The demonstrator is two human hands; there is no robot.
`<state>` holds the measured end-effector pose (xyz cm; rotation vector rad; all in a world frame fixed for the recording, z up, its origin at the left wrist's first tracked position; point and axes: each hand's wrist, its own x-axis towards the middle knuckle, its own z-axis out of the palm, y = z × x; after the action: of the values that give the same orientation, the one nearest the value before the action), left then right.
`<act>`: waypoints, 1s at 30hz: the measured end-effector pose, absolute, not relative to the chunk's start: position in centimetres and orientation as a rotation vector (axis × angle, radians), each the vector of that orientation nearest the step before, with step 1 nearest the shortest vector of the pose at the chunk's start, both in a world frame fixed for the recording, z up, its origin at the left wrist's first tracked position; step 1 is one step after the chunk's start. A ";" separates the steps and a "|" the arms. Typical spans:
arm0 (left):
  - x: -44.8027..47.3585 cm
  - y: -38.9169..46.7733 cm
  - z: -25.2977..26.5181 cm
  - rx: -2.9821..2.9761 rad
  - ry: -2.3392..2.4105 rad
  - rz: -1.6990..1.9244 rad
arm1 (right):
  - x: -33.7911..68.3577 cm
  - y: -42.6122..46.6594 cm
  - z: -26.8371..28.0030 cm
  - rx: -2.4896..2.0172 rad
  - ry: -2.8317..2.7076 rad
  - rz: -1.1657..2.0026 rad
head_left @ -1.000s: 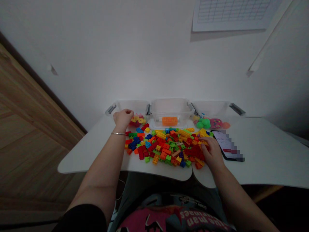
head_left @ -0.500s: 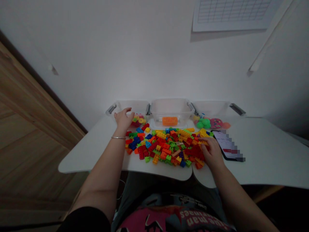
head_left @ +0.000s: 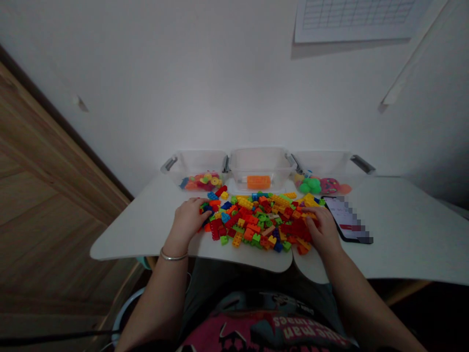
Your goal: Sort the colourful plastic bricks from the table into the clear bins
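A pile of colourful toy building bricks (head_left: 252, 220) lies across the middle of the white table. My left hand (head_left: 187, 220) rests at the pile's left edge, its fingers apart and reaching over dark blue and red bricks; no brick shows in its grasp. At the opposite edge, my right hand (head_left: 322, 229) lies against orange and red bricks, with thumb and forefinger apart. Some of its fingertips are hidden among the bricks.
Behind the pile stand a left clear bin (head_left: 200, 159) with mixed pieces, a middle bin (head_left: 262, 159) with an orange block, and a right bin (head_left: 322, 161) with green, pink and orange items. A phone (head_left: 346, 220) lies right of my right hand.
My left hand has come back from over the left bin, down and towards me, to the left edge of the brick pile. My right hand has stayed in place.
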<state>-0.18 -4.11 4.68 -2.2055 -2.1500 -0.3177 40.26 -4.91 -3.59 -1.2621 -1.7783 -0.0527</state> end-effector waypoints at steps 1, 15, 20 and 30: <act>0.0 -4.3 4.6 -2.188 -2.163 -0.255 | 40.2 -4.9 -3.6 -1.262 -1.780 -0.056; 1.1 -4.4 4.1 -2.146 -2.217 -0.150 | 40.3 -4.9 -3.5 -1.262 -1.785 -0.063; 1.5 -4.2 4.5 -2.151 -2.190 -0.273 | 40.2 -4.9 -3.4 -1.251 -1.781 -0.049; 0.8 -3.5 4.7 -2.346 -1.904 -1.162 | 40.2 -4.9 -3.6 -1.251 -1.783 -0.058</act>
<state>0.80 -3.49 4.68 -2.3463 -1.9040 -1.1615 40.22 -4.93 -3.60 -1.2511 -1.7833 -0.0578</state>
